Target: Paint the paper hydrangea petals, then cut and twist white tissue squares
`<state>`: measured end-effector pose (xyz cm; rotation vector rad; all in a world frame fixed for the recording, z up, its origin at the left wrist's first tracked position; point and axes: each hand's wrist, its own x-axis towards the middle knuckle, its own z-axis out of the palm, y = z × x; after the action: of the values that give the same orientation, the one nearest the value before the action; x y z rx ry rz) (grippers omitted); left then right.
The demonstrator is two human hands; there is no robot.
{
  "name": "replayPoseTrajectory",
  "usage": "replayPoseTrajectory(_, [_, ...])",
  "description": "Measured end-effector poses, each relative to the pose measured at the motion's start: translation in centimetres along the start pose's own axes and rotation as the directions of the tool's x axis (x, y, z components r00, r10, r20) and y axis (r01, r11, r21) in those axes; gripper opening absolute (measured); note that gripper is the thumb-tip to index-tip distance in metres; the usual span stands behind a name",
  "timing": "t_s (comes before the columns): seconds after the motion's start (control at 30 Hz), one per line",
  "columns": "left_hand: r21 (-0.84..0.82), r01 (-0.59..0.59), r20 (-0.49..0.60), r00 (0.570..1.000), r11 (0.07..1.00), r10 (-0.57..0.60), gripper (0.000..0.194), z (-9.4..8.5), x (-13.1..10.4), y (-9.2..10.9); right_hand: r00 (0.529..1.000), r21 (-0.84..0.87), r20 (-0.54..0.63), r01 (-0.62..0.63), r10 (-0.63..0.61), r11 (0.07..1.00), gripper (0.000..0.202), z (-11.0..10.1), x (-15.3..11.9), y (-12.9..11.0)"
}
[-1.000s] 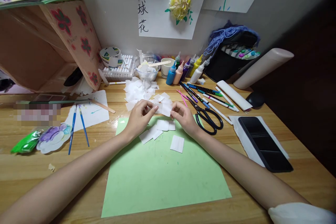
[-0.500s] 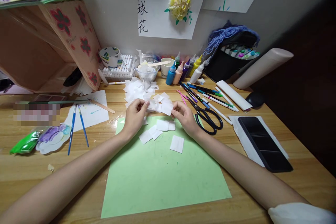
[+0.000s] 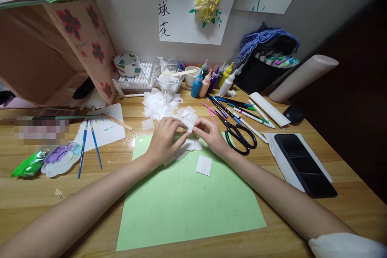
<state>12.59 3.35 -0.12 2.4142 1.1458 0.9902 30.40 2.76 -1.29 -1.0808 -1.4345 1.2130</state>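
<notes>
My left hand (image 3: 165, 139) hovers over the upper part of a green sheet (image 3: 193, 201), its thumb and fingertips meeting the edge of a small white paper square (image 3: 189, 127). From the other side, my right hand (image 3: 209, 134) pinches that paper between thumb and fingers. Whether it is one layer or several cannot be made out. Below my hands, white squares overlap on the green sheet, partly hidden by my left hand. A single loose square (image 3: 204, 165) lies nearer to me. Behind my hands is a pile of white paper squares (image 3: 160, 104).
Black-handled scissors (image 3: 238, 135) and several pens lie right of my right hand. Paint bottles (image 3: 196, 84) and a glass bowl (image 3: 169, 84) stand behind the paper pile. Farther right is a black phone-like slab (image 3: 304, 165); at left, two paintbrushes (image 3: 96, 145) and a palette (image 3: 62, 159).
My left hand has moved right and slightly toward me, reaching the paper at my right hand. A square at the pile's left front is now uncovered. My right hand shifted slightly left.
</notes>
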Motion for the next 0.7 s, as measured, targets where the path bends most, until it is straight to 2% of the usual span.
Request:
replayPoseTrajectory(0.2, [-0.02, 0.046, 0.056, 0.997, 0.999, -0.045, 0.009, 0.03, 0.16, -0.01, 0.998, -0.027, 0.056, 0.005, -0.004, 1.0, 0.016, 0.11, -0.1, 0.06])
replayPoseTrajectory(0.7, [-0.046, 0.039, 0.038, 0.999, 0.998, -0.037, 0.012, 0.16, 0.15, -0.31, 0.997, -0.058, 0.08, 0.022, -0.017, 0.998, 0.01, 0.07, -0.1, 0.11])
